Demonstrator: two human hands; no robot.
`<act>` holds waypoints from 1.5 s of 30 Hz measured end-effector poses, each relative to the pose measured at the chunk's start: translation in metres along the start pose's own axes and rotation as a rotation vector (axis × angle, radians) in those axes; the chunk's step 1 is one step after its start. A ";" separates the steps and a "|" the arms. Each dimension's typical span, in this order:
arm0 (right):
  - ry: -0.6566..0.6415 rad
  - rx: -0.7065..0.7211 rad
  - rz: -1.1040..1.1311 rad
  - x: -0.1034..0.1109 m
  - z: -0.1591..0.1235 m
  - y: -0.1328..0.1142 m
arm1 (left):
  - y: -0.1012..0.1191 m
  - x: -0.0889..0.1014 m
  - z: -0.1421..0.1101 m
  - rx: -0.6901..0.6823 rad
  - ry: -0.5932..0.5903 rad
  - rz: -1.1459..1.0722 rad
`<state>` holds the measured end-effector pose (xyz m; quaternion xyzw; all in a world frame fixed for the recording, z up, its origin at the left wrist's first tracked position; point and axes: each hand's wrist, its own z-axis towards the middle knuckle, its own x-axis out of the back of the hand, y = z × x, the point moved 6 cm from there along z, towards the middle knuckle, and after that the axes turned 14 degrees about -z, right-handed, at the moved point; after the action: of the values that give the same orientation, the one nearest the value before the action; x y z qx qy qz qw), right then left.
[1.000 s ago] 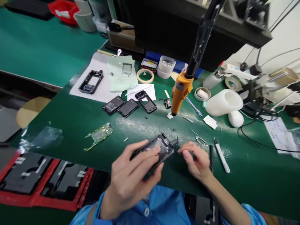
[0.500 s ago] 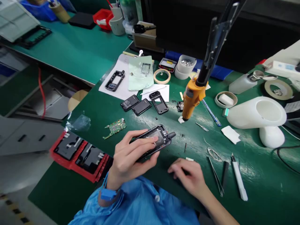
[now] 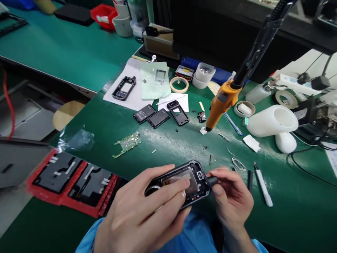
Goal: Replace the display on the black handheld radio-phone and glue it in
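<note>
My left hand [image 3: 147,207] grips an opened black handset housing [image 3: 204,191], its fingers lying across the inner face. The housing is tilted, and its lower end is mostly hidden under the hand. At its right end sticks out a short black antenna stub [image 3: 212,180]. My right hand [image 3: 234,198] is closed at that stub, with thumb and forefinger on either side of it. Beyond the hands lie a green circuit board [image 3: 129,143], two black batteries [image 3: 158,118] and a black back frame [image 3: 179,114].
An orange electric screwdriver [image 3: 222,103] hangs over the bench, its tip near a white scrap. To the right lie a white-handled knife [image 3: 263,184] and coiled wire [image 3: 238,164]. Red-wrapped black panels [image 3: 56,172] are at left. Another housing [image 3: 124,88] rests on paper.
My right hand has come up from the bench to the antenna stub. The left hand and housing now appear nearer and lower in view, and the camera view has shifted.
</note>
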<state>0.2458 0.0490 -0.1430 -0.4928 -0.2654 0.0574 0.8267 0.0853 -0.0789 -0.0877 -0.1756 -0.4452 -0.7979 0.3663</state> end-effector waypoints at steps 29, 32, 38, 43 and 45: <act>-0.072 -0.126 -0.081 -0.027 -0.020 0.003 | -0.019 0.004 -0.027 0.025 0.013 -0.031; -0.187 -0.200 -0.101 -0.036 -0.022 0.028 | -0.045 -0.020 -0.036 0.065 0.021 -0.097; -0.232 -0.190 -0.136 -0.046 -0.022 0.052 | -0.085 -0.052 -0.063 0.195 0.180 -0.373; -0.200 -0.041 -0.165 -0.043 -0.018 0.034 | -0.087 -0.052 -0.071 0.394 0.410 -0.758; -0.200 0.099 -0.201 -0.046 -0.014 0.020 | -0.087 -0.059 -0.073 0.533 0.508 -0.979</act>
<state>0.2166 0.0317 -0.1829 -0.4140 -0.3914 0.0360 0.8211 0.0641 -0.0861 -0.2134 0.3426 -0.5573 -0.7517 0.0834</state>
